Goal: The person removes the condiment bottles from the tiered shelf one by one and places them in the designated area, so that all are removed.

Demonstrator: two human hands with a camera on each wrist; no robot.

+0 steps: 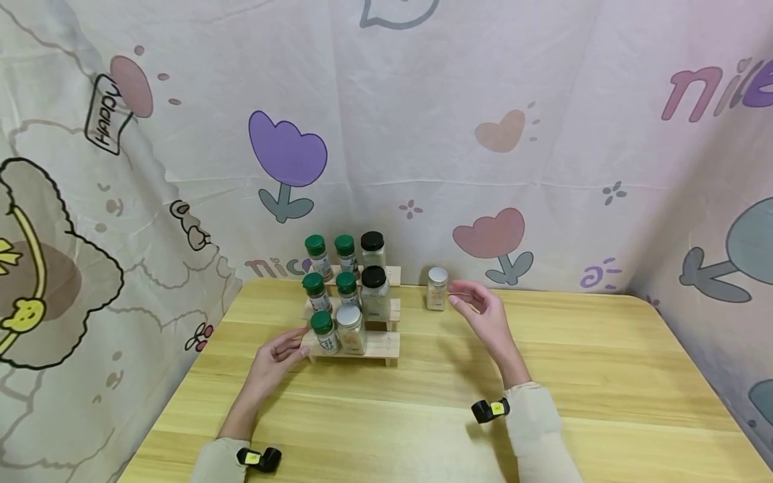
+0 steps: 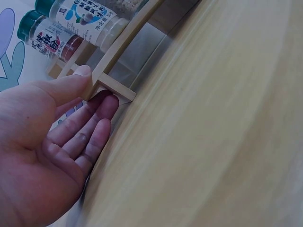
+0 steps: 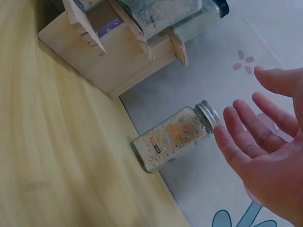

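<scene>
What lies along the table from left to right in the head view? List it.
Left hand → stepped wooden rack of spice jars → lone silver-capped jar → right hand.

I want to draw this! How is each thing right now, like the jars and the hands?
Wooden rack: upright on table, holding eight capped jars.
Silver-lid jar: standing alone beside rack, capped.
Left hand: open, thumb and fingers touching rack's corner.
Right hand: open, near silver-lid jar, not touching.
</scene>
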